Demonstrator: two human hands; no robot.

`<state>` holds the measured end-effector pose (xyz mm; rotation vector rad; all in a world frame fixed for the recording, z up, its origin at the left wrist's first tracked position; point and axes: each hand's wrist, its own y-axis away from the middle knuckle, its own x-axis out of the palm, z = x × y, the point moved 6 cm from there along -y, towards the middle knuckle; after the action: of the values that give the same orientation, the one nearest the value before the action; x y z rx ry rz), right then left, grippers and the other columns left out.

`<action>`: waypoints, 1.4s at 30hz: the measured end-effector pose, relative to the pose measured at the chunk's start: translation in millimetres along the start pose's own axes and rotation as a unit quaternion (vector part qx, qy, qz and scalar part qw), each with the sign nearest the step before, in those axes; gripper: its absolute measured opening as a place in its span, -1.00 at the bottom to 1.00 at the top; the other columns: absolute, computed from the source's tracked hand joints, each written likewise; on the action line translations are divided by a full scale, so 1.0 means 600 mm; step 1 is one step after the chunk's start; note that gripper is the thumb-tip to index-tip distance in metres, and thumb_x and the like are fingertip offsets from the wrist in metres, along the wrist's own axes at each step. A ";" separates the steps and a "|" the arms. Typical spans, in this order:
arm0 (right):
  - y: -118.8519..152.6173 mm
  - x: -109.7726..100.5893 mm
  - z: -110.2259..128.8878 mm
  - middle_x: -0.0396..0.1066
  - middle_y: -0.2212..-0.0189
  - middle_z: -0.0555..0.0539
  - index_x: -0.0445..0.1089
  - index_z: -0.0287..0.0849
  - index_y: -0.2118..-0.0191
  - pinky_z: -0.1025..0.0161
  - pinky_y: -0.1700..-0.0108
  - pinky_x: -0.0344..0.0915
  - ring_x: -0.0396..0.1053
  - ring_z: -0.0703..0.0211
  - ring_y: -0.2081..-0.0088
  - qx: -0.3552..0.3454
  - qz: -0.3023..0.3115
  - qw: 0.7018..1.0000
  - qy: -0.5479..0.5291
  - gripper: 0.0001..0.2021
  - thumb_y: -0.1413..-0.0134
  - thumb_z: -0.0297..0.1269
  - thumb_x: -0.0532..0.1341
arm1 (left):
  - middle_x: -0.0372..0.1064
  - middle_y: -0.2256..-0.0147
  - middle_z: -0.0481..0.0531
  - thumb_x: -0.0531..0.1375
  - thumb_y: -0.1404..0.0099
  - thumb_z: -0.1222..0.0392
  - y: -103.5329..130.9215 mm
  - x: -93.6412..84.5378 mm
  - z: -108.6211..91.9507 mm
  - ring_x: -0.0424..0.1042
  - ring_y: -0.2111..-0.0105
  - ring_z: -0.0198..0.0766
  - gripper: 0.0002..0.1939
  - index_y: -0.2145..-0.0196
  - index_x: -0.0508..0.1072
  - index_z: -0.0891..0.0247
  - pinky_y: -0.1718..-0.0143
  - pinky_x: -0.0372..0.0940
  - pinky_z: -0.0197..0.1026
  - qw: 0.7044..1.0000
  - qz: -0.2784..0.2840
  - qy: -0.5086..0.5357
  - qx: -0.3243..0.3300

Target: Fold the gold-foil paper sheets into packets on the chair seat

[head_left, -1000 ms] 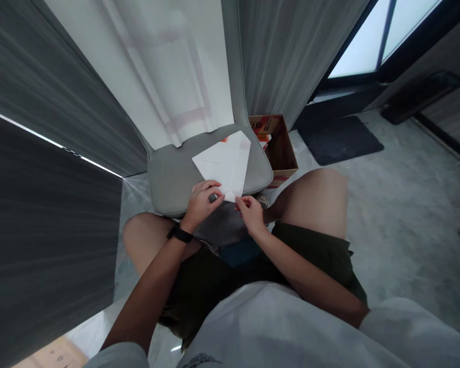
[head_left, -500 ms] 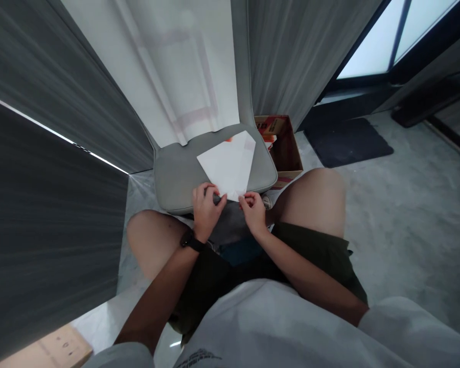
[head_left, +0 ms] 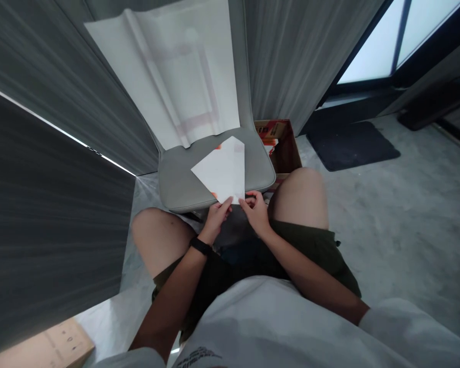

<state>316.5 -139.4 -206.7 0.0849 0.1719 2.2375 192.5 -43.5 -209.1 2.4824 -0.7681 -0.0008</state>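
A folded white paper [head_left: 224, 168] with small orange marks at its edges lies over the front of a grey chair seat [head_left: 176, 184]. Its near edge reaches past the seat toward me. My left hand [head_left: 217, 215], with a black band on the wrist, pinches that near edge with the thumb on top. Just to the right, my right hand [head_left: 256, 210] grips the near right corner between thumb and fingers. The fingertips under the paper are partly hidden. A large white sheet [head_left: 176, 76] with faint pinkish lines hangs over the chair back.
Right of the chair stands an open cardboard box [head_left: 287, 148] with orange and white items inside. A dark mat [head_left: 350, 145] lies on the floor farther right. Grey curtains [head_left: 291, 61] hang behind. At the lower left is another cardboard box [head_left: 57, 345]. My knees flank the chair.
The folded paper has turned slightly, its far corner swinging left. My left hand has moved right along the near edge, closer to my right hand. The view has shifted a little.
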 end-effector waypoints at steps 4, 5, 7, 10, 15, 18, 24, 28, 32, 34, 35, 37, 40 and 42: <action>-0.002 -0.001 -0.012 0.45 0.55 0.16 0.25 -0.04 0.18 0.27 0.39 0.34 0.43 0.19 0.50 0.075 -0.010 0.994 -0.076 -0.48 0.16 0.07 0.46 | 0.25 0.58 -0.11 0.54 0.13 -0.37 0.000 0.008 0.007 0.10 0.60 -0.46 -0.34 0.56 0.42 0.28 0.60 -0.15 -0.31 0.999 -0.007 0.044 -0.006; 0.000 0.001 -0.016 0.46 0.55 0.14 0.26 -0.05 0.21 0.27 0.43 0.34 0.43 0.19 0.52 0.101 -0.009 0.990 -0.093 -0.46 0.19 0.10 0.48 | 0.27 0.57 -0.10 0.54 0.14 -0.39 0.001 0.011 0.009 0.10 0.60 -0.46 -0.33 0.55 0.43 0.28 0.60 -0.14 -0.32 0.999 -0.006 0.051 -0.006; 0.005 0.009 -0.021 0.49 0.55 0.09 0.31 -0.07 0.28 0.27 0.47 0.35 0.43 0.19 0.52 0.139 0.012 0.984 -0.107 -0.46 0.22 0.16 0.49 | 0.30 0.54 -0.09 0.54 0.18 -0.41 0.004 0.016 0.014 0.12 0.58 -0.46 -0.30 0.53 0.44 0.29 0.60 -0.13 -0.32 0.998 -0.001 0.065 -0.006; 0.010 0.018 -0.020 0.53 0.53 0.02 0.41 -0.12 0.39 0.26 0.47 0.38 0.44 0.19 0.51 0.150 0.049 0.983 -0.094 -0.46 0.24 0.25 0.49 | 0.32 0.52 -0.07 0.55 0.22 -0.42 0.007 0.021 0.020 0.13 0.57 -0.46 -0.28 0.52 0.45 0.30 0.59 -0.13 -0.32 0.996 0.014 0.092 -0.012; 0.005 0.013 -0.013 0.54 0.56 -0.01 0.47 -0.13 0.46 0.27 0.48 0.37 0.44 0.20 0.53 0.133 0.039 0.987 -0.077 -0.40 0.36 0.34 0.51 | 0.30 0.53 -0.05 0.49 0.17 -0.51 0.011 0.020 0.019 0.15 0.55 -0.43 -0.25 0.54 0.46 0.30 0.59 -0.11 -0.32 0.995 0.034 0.094 0.001; 0.000 0.011 -0.013 0.56 0.54 -0.03 0.49 -0.14 0.45 0.28 0.50 0.37 0.47 0.18 0.52 0.140 0.047 0.986 -0.082 -0.40 0.34 0.34 0.52 | 0.29 0.52 -0.05 0.46 0.10 -0.52 0.013 0.020 0.015 0.15 0.54 -0.42 -0.26 0.53 0.45 0.28 0.59 -0.10 -0.32 0.994 0.043 0.098 0.008; -0.003 0.020 -0.012 0.59 0.49 -0.08 0.48 -0.15 0.41 0.28 0.46 0.45 0.54 0.17 0.49 0.162 0.094 0.978 -0.094 -0.47 0.09 0.28 0.49 | 0.17 0.55 -0.12 0.47 0.05 -0.49 0.013 0.023 0.008 0.01 0.58 -0.46 -0.27 0.56 0.34 0.25 0.59 -0.17 -0.30 0.990 0.056 0.131 0.017; -0.001 0.027 -0.012 0.59 0.49 -0.09 0.47 -0.15 0.40 0.26 0.43 0.49 0.55 0.16 0.49 0.168 0.102 0.975 -0.107 -0.48 -0.03 0.28 0.43 | 0.10 0.59 -0.15 0.46 0.09 -0.53 0.010 0.020 0.008 -0.04 0.60 -0.48 -0.23 0.59 0.28 0.24 0.60 -0.22 -0.31 0.988 0.049 0.148 0.018; 0.005 0.033 -0.014 0.59 0.50 -0.07 0.47 -0.15 0.42 0.27 0.45 0.47 0.53 0.18 0.50 0.156 0.086 0.979 -0.100 -0.49 0.00 0.27 0.44 | 0.07 0.60 -0.16 0.44 0.04 -0.53 0.008 0.016 0.012 -0.04 0.61 -0.49 -0.22 0.60 0.26 0.24 0.60 -0.19 -0.31 0.991 0.039 0.131 0.015; 0.008 0.036 -0.016 0.58 0.51 -0.05 0.48 -0.16 0.42 0.29 0.45 0.44 0.51 0.20 0.50 0.151 0.075 0.981 -0.094 -0.53 0.11 0.18 0.51 | 0.04 0.61 -0.18 0.44 0.01 -0.52 0.008 0.014 0.014 -0.02 0.61 -0.49 -0.22 0.61 0.23 0.24 0.59 -0.17 -0.31 0.992 0.031 0.120 0.018; 0.009 0.037 -0.018 0.58 0.51 -0.04 0.48 -0.17 0.43 0.29 0.45 0.43 0.50 0.20 0.50 0.151 0.070 0.981 -0.095 -0.54 0.16 0.13 0.55 | 0.03 0.61 -0.19 0.44 0.01 -0.52 0.007 0.014 0.015 -0.01 0.61 -0.49 -0.22 0.60 0.22 0.24 0.58 -0.16 -0.31 0.993 0.028 0.116 0.019; 0.010 0.038 -0.021 0.58 0.50 -0.04 0.49 -0.18 0.44 0.30 0.45 0.42 0.51 0.20 0.49 0.157 0.063 0.980 -0.100 -0.56 0.22 0.07 0.58 | 0.07 0.60 -0.19 0.47 0.04 -0.49 0.006 0.013 0.018 0.04 0.60 -0.48 -0.24 0.58 0.27 0.25 0.57 -0.13 -0.32 0.993 0.018 0.113 0.022; 0.012 0.037 -0.028 0.61 0.46 -0.07 0.52 -0.18 0.42 0.30 0.45 0.41 0.55 0.17 0.45 0.176 0.059 0.976 -0.112 -0.57 0.21 0.06 0.58 | 0.16 0.58 -0.17 0.50 0.09 -0.47 0.004 0.012 0.020 0.09 0.59 -0.47 -0.26 0.51 0.37 0.29 0.56 -0.09 -0.32 0.993 0.006 0.117 0.014; 0.013 0.037 -0.031 0.64 0.42 -0.10 0.54 -0.18 0.40 0.30 0.44 0.42 0.59 0.14 0.40 0.184 0.073 0.972 -0.126 -0.57 0.17 0.08 0.57 | 0.18 0.57 -0.16 0.51 0.13 -0.46 0.003 0.012 0.019 0.09 0.59 -0.47 -0.26 0.49 0.39 0.29 0.57 -0.10 -0.33 0.992 0.005 0.124 0.004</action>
<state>294.3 -128.4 -224.0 0.5962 0.4513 2.2906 195.6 -54.1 -217.0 2.4266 -0.6742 0.3096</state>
